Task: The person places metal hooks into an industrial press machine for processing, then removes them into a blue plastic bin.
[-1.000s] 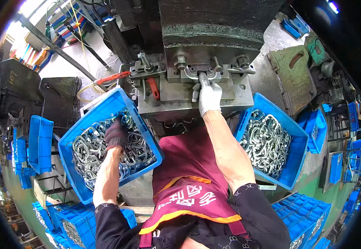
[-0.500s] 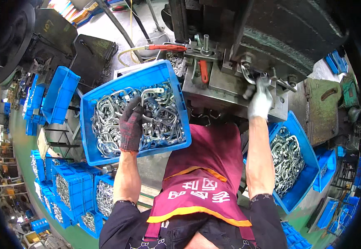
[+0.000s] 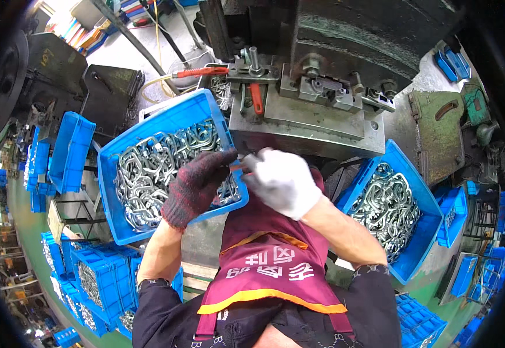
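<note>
My left hand (image 3: 197, 187), in a dark knit glove, is closed over the right edge of a blue crate (image 3: 108, 197) heaped with bent silver metal rods (image 3: 154, 168). My right hand (image 3: 284, 181), in a white glove with dark smudged fingers, is also closed, its fingertips meeting those of the left in front of the machine. What the fingers hold is mostly hidden and blurred. Beyond them stands a press with a steel die block (image 3: 329, 94) bolted on a thick plate (image 3: 316, 122); no bent rod shows on the die.
A second blue crate (image 3: 432, 223) of bent rods stands to the right. A red-handled air gun (image 3: 203, 72) lies left of the die, and a red handle (image 3: 256, 98) hangs on the press bed. Stacked blue crates (image 3: 104, 278) fill the lower left.
My right hand has left the die and come down to the left, meeting my left hand. The left hand has moved right from the middle of the crate. The whole view has shifted slightly.
</note>
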Available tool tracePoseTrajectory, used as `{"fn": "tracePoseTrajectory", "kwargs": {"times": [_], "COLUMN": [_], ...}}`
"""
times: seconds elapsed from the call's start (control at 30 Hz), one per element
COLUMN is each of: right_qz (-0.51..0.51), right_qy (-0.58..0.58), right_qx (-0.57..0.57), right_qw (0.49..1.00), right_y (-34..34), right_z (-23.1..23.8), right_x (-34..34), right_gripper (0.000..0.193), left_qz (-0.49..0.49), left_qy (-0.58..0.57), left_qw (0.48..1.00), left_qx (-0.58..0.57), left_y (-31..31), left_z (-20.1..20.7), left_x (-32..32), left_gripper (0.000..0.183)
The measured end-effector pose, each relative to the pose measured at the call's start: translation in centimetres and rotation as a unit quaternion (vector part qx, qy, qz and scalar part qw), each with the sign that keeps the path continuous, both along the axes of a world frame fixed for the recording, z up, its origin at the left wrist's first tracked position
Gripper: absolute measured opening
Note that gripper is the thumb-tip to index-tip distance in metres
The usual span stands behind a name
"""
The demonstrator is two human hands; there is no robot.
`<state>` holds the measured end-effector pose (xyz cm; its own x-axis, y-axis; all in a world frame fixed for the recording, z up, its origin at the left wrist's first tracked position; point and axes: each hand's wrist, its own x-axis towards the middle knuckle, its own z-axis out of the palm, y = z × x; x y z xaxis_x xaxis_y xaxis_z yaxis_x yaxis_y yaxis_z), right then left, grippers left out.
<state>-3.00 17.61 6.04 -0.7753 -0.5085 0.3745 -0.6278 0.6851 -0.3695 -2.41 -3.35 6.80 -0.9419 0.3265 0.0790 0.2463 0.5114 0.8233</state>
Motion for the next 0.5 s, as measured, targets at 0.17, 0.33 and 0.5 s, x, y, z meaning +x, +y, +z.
{"fn": "tracePoseTrajectory", "kwargs": {"times": [0.17,0.33,0.5], "right_qz": [0.065,0.119,-0.238], "right_qy": [-0.113,-0.145,-0.324], "right_qx": [0.065,0.039,-0.526], "right_qw": [0.989,0.981,0.749], "right_y": [-1.2,4.1,7.6], "right_z": [-2.1,-5.9,-3.8], "right_x": [-0.6,-0.2,-3.0], "right_gripper": [0.012,0.025,0.025], "left_qz": [-0.018,0.177,0.283], "left_qy": [-0.019,-0.102,-0.111], "left_qw": [1.0,0.932,0.9], "left_qx": [0.012,0.3,0.312], "left_y": [1.1,-0.6,-0.9], "left_z": [-0.3,-2.1,-2.9], "left_x": [0.7,-0.6,-0.2], "left_gripper": [0.034,0.03,0.024]}}
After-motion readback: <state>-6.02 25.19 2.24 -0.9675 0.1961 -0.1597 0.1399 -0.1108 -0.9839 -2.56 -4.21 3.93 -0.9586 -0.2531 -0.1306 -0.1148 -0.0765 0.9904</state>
